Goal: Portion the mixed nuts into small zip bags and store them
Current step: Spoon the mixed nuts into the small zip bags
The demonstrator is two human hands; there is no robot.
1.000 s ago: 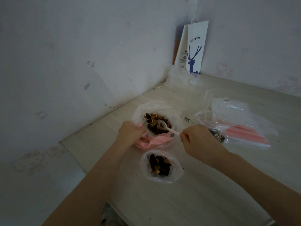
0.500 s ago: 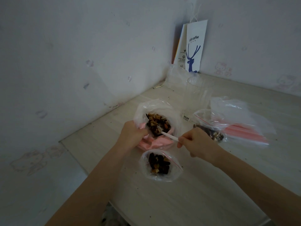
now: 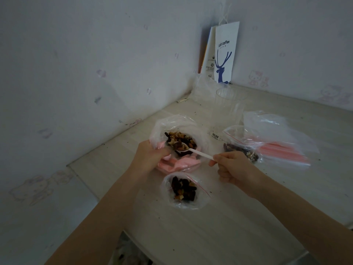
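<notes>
On the front of the white paper bag point(image 3: 226, 54), set at the far corner of the table point(image 3: 210, 236), the word "coffee" is printed in dark blue after a partly legible word ending in "ckin", with a blue deer emblem below. Small print on the bag's side panel cannot be read. A barcode label point(image 3: 215, 136) is fixed at the base of the clear cup point(image 3: 227, 111); its digits are illegible.

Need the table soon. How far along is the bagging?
One small bag with nuts lies aside. Now the right hand holds a loaded spoon over the big bag, which the left hand grips; the near bag stands open, part-filled. Empty bags remain; nothing looks stored.
</notes>
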